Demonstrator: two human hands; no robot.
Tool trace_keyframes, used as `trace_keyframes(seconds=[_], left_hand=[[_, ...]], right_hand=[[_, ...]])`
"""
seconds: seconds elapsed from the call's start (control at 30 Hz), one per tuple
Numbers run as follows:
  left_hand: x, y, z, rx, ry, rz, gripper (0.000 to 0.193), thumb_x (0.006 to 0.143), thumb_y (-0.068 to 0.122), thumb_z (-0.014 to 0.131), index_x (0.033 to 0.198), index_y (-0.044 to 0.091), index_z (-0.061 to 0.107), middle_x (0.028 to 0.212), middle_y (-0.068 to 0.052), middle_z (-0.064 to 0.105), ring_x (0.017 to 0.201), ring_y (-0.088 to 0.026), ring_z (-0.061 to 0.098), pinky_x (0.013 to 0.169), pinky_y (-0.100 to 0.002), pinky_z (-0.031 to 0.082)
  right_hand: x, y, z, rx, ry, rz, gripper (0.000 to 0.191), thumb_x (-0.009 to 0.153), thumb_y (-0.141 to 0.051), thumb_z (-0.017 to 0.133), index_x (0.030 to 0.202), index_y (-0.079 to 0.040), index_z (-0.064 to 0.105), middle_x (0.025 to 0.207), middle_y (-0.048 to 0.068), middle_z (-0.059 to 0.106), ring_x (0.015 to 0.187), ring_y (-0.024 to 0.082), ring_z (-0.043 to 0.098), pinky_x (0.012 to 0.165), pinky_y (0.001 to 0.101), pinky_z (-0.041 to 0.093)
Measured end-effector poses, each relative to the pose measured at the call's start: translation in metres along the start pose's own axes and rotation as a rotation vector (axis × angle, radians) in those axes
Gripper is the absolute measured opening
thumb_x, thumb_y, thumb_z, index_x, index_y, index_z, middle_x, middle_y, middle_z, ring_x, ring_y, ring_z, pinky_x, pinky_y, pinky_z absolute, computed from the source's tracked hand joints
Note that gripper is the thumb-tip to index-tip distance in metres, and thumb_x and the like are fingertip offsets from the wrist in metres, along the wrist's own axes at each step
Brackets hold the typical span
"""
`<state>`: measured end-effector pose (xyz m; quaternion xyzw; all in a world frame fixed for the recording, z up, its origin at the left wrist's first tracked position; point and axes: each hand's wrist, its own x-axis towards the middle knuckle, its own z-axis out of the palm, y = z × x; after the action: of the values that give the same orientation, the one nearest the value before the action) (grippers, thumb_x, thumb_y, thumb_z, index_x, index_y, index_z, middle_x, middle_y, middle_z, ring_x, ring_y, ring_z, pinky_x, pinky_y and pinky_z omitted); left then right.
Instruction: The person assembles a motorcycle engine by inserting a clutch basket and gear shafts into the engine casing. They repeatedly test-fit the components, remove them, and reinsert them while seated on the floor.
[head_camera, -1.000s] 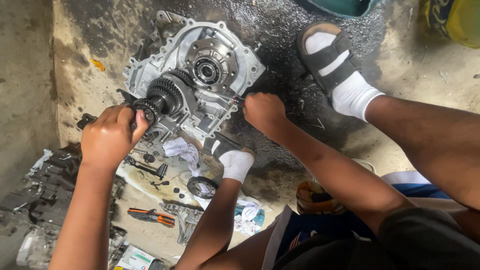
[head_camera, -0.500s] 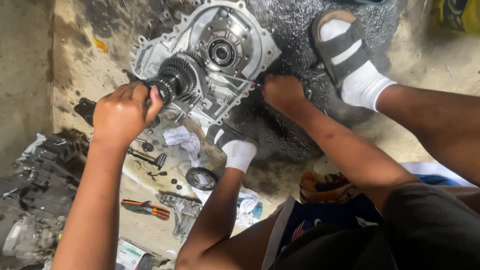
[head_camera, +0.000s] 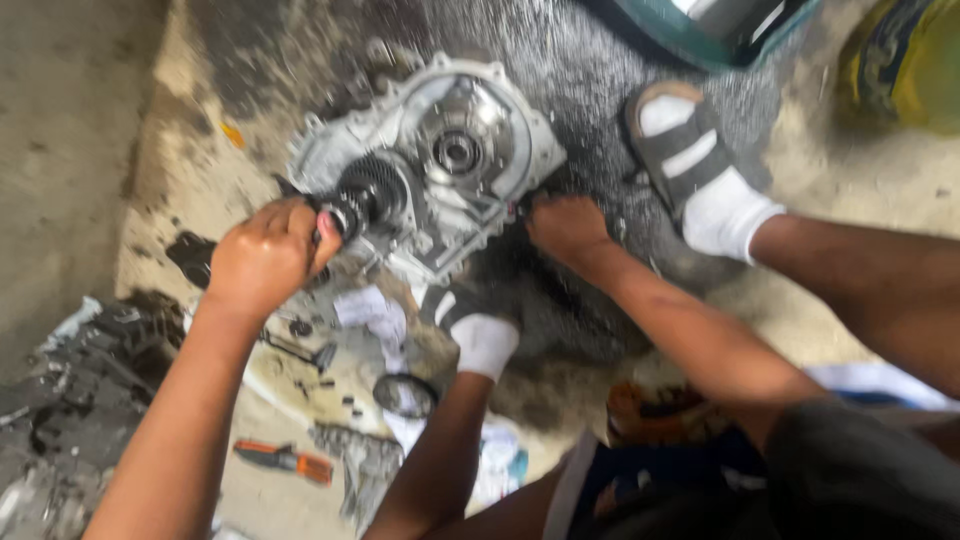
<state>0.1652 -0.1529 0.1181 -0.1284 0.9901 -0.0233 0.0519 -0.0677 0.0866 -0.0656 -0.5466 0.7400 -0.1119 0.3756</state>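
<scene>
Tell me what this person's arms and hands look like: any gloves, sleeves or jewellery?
Both arms are bare from wrist to above the elbow, with no sleeves in view. The left hand and the right hand wear no gloves, and no watch, ring or bracelet shows. The picture is blurred, so fine marks cannot be made out.

Daylight is falling across a stained, oil-darkened concrete floor (head_camera: 90, 120), where orange-handled pliers (head_camera: 285, 460), crumpled rags (head_camera: 370, 312) and loose metal parts are lying scattered, with a teal basin (head_camera: 700, 40) sitting at the upper edge.
</scene>
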Motion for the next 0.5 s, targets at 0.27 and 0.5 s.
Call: trace_keyframes(seconds=[0.27,0.5], left_hand=[[0.002,-0.003,0.004,0.024,-0.105,-0.068,0.03,0.1,0.024,0.069,0.077,0.007,0.058,0.076,-0.011,0.066,0.066,-0.027,0.066,0.061,-0.039,0.057],[-0.008,-0.008,0.012,-0.021,0.001,-0.049,0.025,0.104,0.021,0.064,0.085,0.006,0.058,0.084,-0.013,0.069,0.076,-0.026,0.071,0.072,-0.038,0.059]], right_hand=[[-0.008,-0.008,0.006,-0.073,0.143,-0.008,0.029,0.087,-0.035,0.065,0.083,-0.006,0.069,0.074,0.019,0.072,0.069,0.039,0.073,0.072,0.0547,0.057],[-0.002,-0.001,0.018,0.002,-0.003,0.008,0.032,0.091,-0.033,0.062,0.089,-0.002,0.067,0.077,0.022,0.072,0.069,0.041,0.072,0.066,0.0526,0.058]])
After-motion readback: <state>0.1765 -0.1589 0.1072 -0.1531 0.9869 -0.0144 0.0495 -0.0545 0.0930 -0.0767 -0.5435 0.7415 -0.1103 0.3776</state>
